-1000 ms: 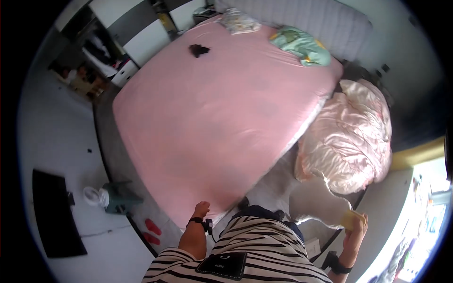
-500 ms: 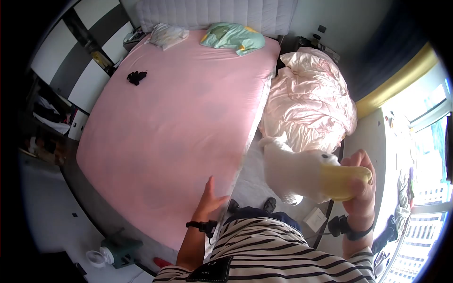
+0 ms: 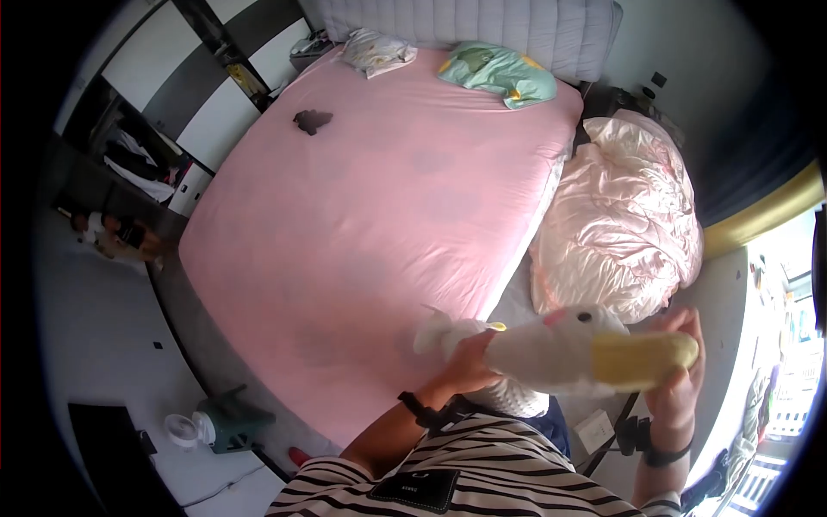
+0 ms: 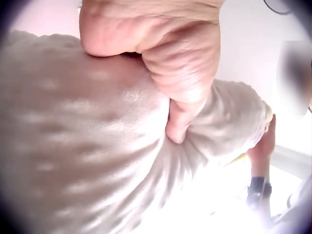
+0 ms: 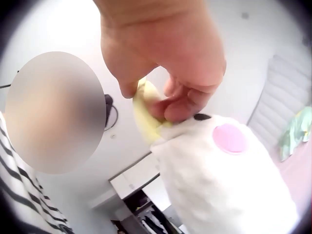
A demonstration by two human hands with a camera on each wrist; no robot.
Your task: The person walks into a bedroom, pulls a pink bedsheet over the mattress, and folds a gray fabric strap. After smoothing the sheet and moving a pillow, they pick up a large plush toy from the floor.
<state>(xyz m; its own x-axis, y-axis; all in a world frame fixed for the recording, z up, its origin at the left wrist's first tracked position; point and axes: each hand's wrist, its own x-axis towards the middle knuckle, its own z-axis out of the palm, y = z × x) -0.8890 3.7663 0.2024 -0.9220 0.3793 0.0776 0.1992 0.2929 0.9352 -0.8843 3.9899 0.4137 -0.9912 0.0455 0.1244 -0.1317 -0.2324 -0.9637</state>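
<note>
A white plush duck (image 3: 551, 349) with a yellow bill (image 3: 642, 360), dark eye and pink cheek is held up in front of the person's body. At its neck, the left hand (image 3: 469, 366) grips the soft fabric; in the left wrist view the thumb (image 4: 180, 124) sinks into the bumpy plush (image 4: 87, 141). The right hand (image 3: 676, 379) pinches the bill, fingers curled over it beside the eye and the pink cheek (image 5: 230, 138) in the right wrist view. Part of the duck's lower body is hidden behind the left hand and forearm.
A bed with a pink sheet (image 3: 370, 233) lies ahead, bearing a dark cloth (image 3: 312, 121), a pale pillow (image 3: 376, 53) and a green pillow (image 3: 500, 76). A crumpled pink quilt (image 3: 620, 224) is heaped at its right. A green stool-like item (image 3: 233, 424) stands lower left.
The left hand has come from empty over the bed's edge to grip the duck's neck. The right hand keeps its hold on the bill while the duck has been raised and brought across the body.
</note>
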